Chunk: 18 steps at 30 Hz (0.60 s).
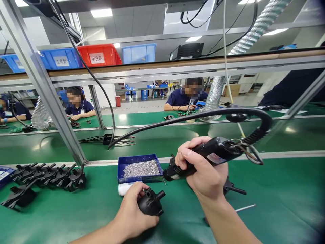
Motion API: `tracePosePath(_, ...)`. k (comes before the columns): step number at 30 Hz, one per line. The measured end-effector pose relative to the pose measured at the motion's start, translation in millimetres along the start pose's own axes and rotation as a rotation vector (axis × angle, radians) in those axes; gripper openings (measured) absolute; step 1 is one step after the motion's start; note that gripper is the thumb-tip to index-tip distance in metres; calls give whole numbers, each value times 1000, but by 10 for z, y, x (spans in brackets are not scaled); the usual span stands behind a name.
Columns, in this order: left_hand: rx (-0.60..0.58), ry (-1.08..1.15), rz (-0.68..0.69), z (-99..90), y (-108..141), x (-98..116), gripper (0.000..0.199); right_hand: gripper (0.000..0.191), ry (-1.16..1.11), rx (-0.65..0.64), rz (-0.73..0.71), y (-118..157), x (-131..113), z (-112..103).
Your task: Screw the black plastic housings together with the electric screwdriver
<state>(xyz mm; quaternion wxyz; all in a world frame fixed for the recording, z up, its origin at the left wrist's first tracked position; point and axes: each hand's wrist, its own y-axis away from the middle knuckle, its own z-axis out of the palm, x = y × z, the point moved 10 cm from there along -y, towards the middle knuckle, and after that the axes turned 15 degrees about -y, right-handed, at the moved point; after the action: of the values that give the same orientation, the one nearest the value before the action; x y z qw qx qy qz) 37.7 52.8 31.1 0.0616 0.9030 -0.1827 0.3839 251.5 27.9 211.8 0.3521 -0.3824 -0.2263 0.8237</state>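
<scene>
My left hand (133,211) is closed around a round black plastic housing (150,203) with a short pipe stub pointing up and right. In my right hand (205,169) is a black electric screwdriver (219,149), tilted so its nose points down and left. A thin bit tip shows near the corner of a blue tray (137,158) that holds many small silver screws (142,168). The screwdriver tip is above the housing and apart from it. A white cylinder (124,189) lies between the tray and my left hand, partly hidden.
Several similar black housings (49,174) stand in a row at left. Behind my right wrist are another black part (233,189) and a thin metal rod (245,208). The screwdriver's cable (177,118) arches across the bench. An aluminium post (48,91) rises at left; co-workers sit opposite.
</scene>
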Motion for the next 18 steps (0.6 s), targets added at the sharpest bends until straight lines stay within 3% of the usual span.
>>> tracePosePath(5, 90, -118, 141, -112, 7, 137, 59, 17, 23, -19, -11, 33, -16, 22)
tracePosePath(12, 426, -470, 511, -226, 234, 398, 57, 16, 50, -45, -47, 49, -60, 58)
tracePosePath(18, 605, -601, 693, -257, 426, 542, 39, 15, 64, -59, -45, 56, -53, 87)
